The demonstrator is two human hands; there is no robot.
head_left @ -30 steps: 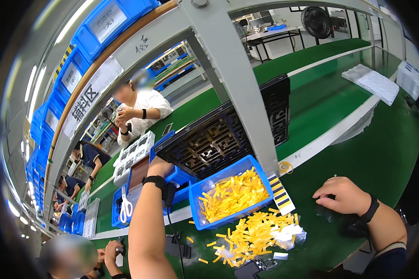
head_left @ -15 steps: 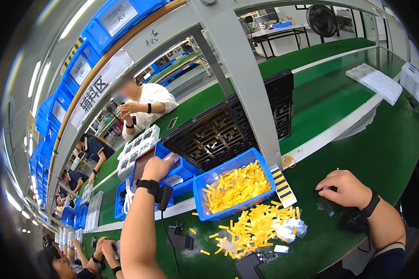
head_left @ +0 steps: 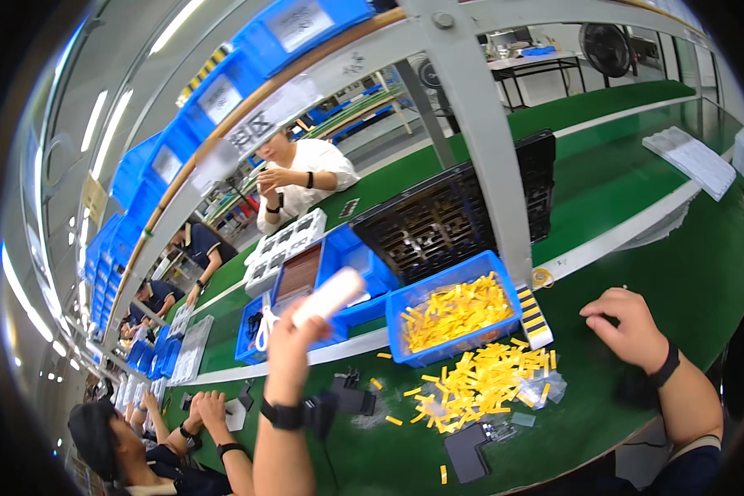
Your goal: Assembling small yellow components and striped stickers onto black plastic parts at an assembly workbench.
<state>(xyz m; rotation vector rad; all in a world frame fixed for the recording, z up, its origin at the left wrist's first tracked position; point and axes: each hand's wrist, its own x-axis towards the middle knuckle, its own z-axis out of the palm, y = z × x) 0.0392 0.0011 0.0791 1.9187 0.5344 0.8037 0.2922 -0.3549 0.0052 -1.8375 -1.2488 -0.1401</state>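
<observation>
My left hand (head_left: 288, 343) is raised in front of the blue bins, its fingers closed around a pale, whitish elongated piece (head_left: 332, 296). Motion blurs that piece, so its exact kind cannot be made out. Beneath and beside the hand are white-handled scissors (head_left: 265, 322) in a blue bin (head_left: 248, 351). My right hand (head_left: 632, 326) is low over the green bench at the right. Its fingers are loosely curled, thumb and index apart, with nothing visible between them. Yellow strips (head_left: 496, 380) lie heaped between my hands, in front of a blue bin (head_left: 413, 360) holding more.
Dark flat parts (head_left: 467, 453) lie near the bench's front edge. A black slotted tray (head_left: 422, 227) leans behind the bins, beside a grey upright post (head_left: 492, 140). Across the bench a person in white (head_left: 310, 169) works; another person in a dark cap (head_left: 99, 438) sits at left.
My left hand has lifted out of the blue bin area and come nearer, now with the pale piece in it. The view has shifted, and my right thumb and index have parted.
</observation>
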